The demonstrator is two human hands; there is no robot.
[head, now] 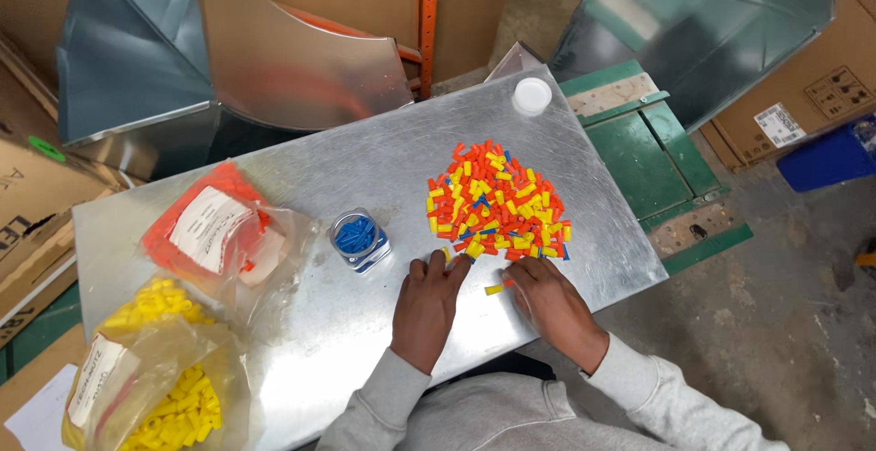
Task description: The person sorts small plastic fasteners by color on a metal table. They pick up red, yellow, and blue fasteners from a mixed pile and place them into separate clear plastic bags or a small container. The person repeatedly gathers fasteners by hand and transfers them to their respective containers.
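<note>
A pile of small orange, yellow and blue plastic caps (pixel 495 201) lies on a galvanized metal tabletop (pixel 365 168). My left hand (pixel 429 300) rests flat on the metal, fingertips touching the pile's near edge. My right hand (pixel 547 300) is beside it, fingertips next to a loose yellow cap (pixel 494 289) and an orange one just below the pile. Whether the right fingers pinch a piece is unclear. A clear jar holding blue caps (pixel 359 239) stands to the left of my hands.
A clear bag of orange caps (pixel 214 228) and a bag of yellow caps (pixel 160 369) lie at the table's left end. A white lid (pixel 532 95) sits at the far edge. Sheet-metal ducts, cardboard boxes and a green pallet surround the table.
</note>
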